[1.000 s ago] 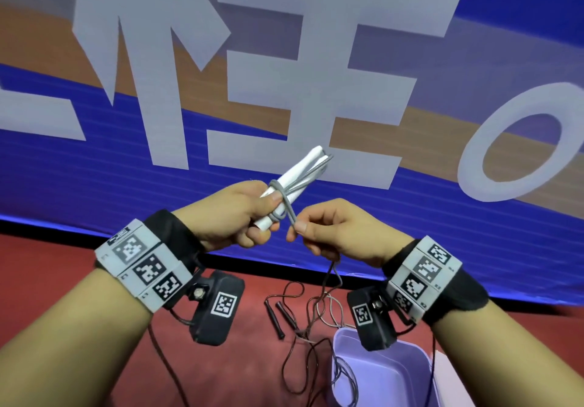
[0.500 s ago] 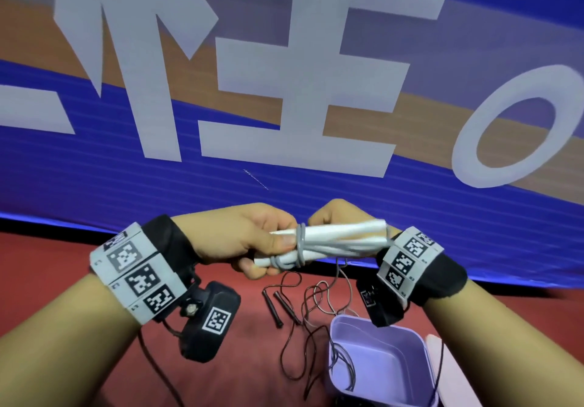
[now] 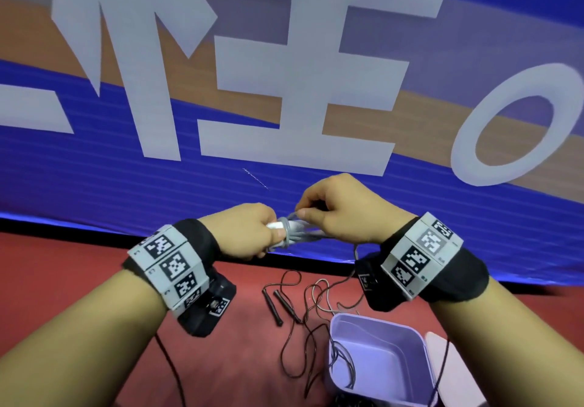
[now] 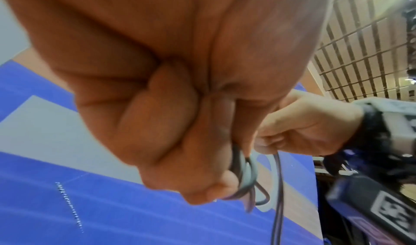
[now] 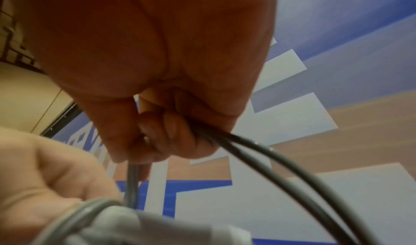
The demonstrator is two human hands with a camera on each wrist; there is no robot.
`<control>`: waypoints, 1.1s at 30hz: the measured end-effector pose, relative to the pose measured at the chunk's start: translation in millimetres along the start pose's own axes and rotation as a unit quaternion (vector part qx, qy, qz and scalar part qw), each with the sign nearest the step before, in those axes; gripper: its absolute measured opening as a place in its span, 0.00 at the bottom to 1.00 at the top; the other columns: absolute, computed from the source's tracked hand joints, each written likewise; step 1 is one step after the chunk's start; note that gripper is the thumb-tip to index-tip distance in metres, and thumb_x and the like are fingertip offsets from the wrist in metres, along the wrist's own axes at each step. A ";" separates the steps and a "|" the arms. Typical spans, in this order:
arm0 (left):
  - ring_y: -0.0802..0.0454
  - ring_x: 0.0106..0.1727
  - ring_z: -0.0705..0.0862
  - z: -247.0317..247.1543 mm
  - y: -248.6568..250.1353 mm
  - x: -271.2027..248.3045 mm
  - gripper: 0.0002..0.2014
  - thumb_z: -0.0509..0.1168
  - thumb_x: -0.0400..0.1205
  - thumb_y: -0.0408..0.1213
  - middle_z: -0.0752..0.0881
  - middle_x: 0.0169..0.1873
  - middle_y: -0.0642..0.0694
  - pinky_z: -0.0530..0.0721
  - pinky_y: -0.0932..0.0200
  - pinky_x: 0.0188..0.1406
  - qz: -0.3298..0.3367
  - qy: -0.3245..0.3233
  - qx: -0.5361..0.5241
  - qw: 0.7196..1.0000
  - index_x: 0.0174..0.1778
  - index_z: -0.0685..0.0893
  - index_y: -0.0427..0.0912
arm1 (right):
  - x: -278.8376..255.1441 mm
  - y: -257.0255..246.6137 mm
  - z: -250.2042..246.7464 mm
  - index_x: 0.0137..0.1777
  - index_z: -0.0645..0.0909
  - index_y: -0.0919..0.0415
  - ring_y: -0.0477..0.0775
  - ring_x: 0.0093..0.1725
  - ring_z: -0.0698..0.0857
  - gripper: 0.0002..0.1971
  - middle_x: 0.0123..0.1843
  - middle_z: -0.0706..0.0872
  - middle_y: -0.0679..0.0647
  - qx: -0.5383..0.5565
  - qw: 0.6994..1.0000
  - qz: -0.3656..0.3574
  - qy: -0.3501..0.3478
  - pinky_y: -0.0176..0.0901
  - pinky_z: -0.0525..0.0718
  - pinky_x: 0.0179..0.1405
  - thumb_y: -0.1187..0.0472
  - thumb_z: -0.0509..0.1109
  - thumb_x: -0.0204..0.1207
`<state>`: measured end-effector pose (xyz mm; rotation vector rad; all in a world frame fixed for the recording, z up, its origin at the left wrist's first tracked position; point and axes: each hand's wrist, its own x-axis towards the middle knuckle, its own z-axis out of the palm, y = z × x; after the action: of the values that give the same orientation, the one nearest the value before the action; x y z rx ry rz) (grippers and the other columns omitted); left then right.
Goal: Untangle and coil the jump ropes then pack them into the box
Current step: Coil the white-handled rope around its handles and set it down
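Since half a second ago your right hand (image 3: 344, 209) has come up over the white handles (image 3: 286, 228), pinching the grey cord (image 3: 300, 238) wrapped around them; your left hand (image 3: 245, 231) grips the handle ends. The cord looks light and springy (hold near the wraps). A black rope (image 3: 290, 321) lies tangled before the purple box (image 3: 410, 340).

From the left wrist, curled fingers (image 4: 157, 110) clamp cord loops.

From the right wrist, fingers (image 5: 171, 129) pinch two strands.

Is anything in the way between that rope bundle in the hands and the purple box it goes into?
Nothing solid shows between them. The grey rope bundle is held up by the left hand and right hand, above and behind the purple box. The box is open, though loose cord already hangs over its near-left rim.
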<state>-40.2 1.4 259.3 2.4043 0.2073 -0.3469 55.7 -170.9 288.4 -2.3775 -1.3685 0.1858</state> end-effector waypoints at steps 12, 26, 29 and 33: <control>0.56 0.18 0.64 -17.6 8.4 -9.4 0.13 0.56 0.90 0.39 0.77 0.29 0.42 0.60 0.65 0.18 0.141 0.065 -0.362 0.919 0.43 0.76 0.36 | -27.8 -15.7 1.4 0.46 0.75 0.60 0.52 0.24 0.81 0.08 0.31 0.87 0.60 0.375 0.917 0.056 0.124 0.42 0.81 0.26 0.68 0.71 0.81; 0.59 0.16 0.60 -25.8 -4.8 -36.8 0.21 0.63 0.82 0.45 0.76 0.28 0.40 0.54 0.68 0.14 0.189 -0.093 -0.447 0.870 0.55 0.76 0.26 | -34.1 -7.0 17.6 0.41 0.88 0.46 0.48 0.35 0.80 0.12 0.33 0.84 0.54 0.295 0.954 -0.041 0.000 0.40 0.79 0.41 0.48 0.66 0.82; 0.58 0.18 0.64 -25.3 -13.1 -39.4 0.33 0.72 0.79 0.50 0.78 0.27 0.42 0.61 0.69 0.15 0.196 -0.162 -0.392 0.884 0.55 0.71 0.18 | -26.9 2.9 30.9 0.37 0.87 0.48 0.44 0.28 0.78 0.13 0.29 0.83 0.46 0.161 0.986 -0.035 0.037 0.34 0.75 0.33 0.61 0.68 0.82; 0.54 0.20 0.66 -11.6 -14.2 -43.6 0.15 0.65 0.82 0.43 0.77 0.26 0.45 0.66 0.66 0.19 0.134 -0.204 -0.221 0.944 0.43 0.76 0.33 | -16.6 15.2 41.0 0.27 0.78 0.57 0.52 0.28 0.64 0.15 0.23 0.71 0.49 -0.019 0.999 0.025 -0.042 0.44 0.70 0.29 0.50 0.70 0.70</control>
<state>-82.9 17.3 272.2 1.8392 -0.2102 -0.5924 47.0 -181.0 243.6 -2.4631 -1.3611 0.2782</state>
